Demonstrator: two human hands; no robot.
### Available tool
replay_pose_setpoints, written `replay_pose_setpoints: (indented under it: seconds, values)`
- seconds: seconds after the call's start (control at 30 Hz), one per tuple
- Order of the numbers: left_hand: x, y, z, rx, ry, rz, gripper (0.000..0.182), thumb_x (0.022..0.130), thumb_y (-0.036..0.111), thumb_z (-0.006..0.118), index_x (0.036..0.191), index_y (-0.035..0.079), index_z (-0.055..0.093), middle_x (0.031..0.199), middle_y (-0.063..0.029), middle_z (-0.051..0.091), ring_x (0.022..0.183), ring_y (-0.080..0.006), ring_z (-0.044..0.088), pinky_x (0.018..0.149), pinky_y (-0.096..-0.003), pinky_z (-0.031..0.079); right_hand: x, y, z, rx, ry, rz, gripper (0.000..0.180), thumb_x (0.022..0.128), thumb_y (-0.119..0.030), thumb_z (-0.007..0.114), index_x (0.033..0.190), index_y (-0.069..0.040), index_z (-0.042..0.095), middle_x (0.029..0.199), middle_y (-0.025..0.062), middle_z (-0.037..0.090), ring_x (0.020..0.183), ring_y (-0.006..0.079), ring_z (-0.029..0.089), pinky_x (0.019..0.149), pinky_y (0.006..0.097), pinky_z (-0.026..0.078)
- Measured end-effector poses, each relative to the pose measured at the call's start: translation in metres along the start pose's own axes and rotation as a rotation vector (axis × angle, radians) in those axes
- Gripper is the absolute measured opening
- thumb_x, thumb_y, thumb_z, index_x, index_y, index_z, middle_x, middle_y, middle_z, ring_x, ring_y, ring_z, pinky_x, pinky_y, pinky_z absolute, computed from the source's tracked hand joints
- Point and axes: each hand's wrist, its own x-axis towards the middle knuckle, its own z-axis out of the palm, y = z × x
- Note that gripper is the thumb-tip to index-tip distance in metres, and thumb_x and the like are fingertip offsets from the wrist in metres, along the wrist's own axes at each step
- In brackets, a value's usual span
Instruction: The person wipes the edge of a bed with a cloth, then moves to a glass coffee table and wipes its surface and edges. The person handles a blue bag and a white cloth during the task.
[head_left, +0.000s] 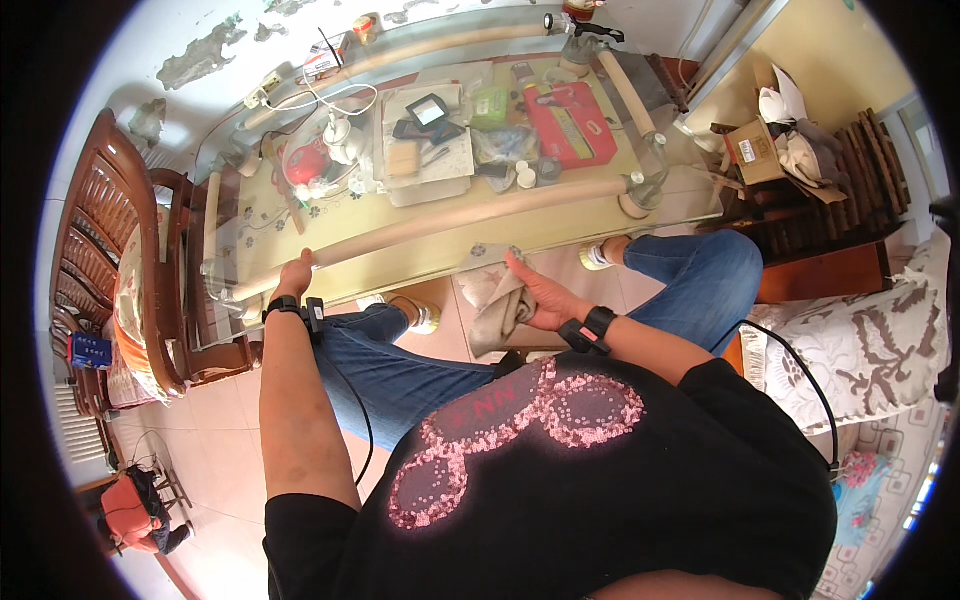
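My left hand (297, 274) rests at the near left edge of a glass-topped table (360, 282), by its corner; the fingers are partly hidden, so its grip cannot be told. A crumpled grey-beige cloth (498, 309) is in my right hand (546, 292), held over the floor just off the table's near edge. On and under the glass lie a red box (571, 126), a white teapot (341, 139), a round red item (306, 163), a green package (490, 108) and a small black-framed device (427, 112). Which level each stands on is hard to tell through the glass.
A wooden chair (174, 300) stands at the left. To the right are an open cardboard box (754, 154) and a patterned cushion (847, 352). A white cable (330, 103) runs from a power strip (262, 91) behind the table. A flashlight (559, 24) lies at the far edge.
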Motion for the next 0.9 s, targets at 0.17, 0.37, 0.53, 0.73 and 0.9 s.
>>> replay_pose_setpoints:
  seconds: [0.17,0.37,0.53,0.73,0.9]
  values:
    - [0.012,-0.010,0.005,0.013,0.032,0.025,0.076,0.097,0.057,0.032,0.123,-0.010,0.056,0.130,-0.0315,0.052,0.127,-0.0413,0.046,0.107,-0.0423,0.034,-0.032,-0.039,-0.025,0.050,0.129,-0.120,0.054,0.091,-0.041,0.064,0.130,-0.005,0.050,0.120,0.0117,0.062,0.110,0.0247,0.061,0.097,0.0433,0.049]
    - [0.024,-0.018,0.005,0.025,-0.007,0.039,0.077,0.097,0.057,0.031,0.123,-0.011,0.055,0.130,-0.0323,0.051,0.127,-0.0417,0.045,0.107,-0.0429,0.034,-0.107,-0.085,-0.046,0.178,0.278,-0.253,0.046,0.091,-0.037,0.065,0.125,-0.007,0.054,0.114,0.0112,0.065,0.099,0.0257,0.066,0.089,0.0429,0.054]
    - [0.032,-0.023,0.004,-0.020,-0.069,-0.027,0.075,0.098,0.056,0.034,0.137,-0.007,0.044,0.140,-0.0242,0.047,0.130,-0.0350,0.044,0.106,-0.0414,0.034,-0.157,-0.134,-0.031,-0.069,0.427,-0.461,0.048,0.092,-0.035,0.065,0.126,-0.004,0.052,0.114,0.0113,0.064,0.103,0.0240,0.064,0.090,0.0394,0.052]
    - [0.022,-0.018,0.002,-0.026,-0.056,0.008,0.075,0.098,0.055,0.035,0.133,-0.011,0.046,0.137,-0.0273,0.049,0.130,-0.0364,0.045,0.104,-0.0416,0.036,-0.177,-0.205,-0.052,-1.077,1.067,-1.136,0.062,0.085,-0.030,0.073,0.130,0.004,0.047,0.122,0.0191,0.059,0.109,0.0294,0.059,0.095,0.0374,0.046]
    - [0.008,-0.012,0.001,-0.020,0.016,-0.005,0.073,0.098,0.055,0.033,0.128,-0.009,0.052,0.134,-0.0305,0.049,0.129,-0.0419,0.044,0.105,-0.0440,0.035,-0.143,-0.203,-0.087,-1.510,0.990,-0.808,0.068,0.086,-0.039,0.066,0.136,0.001,0.042,0.135,0.0238,0.048,0.128,0.0386,0.044,0.106,0.0462,0.036]
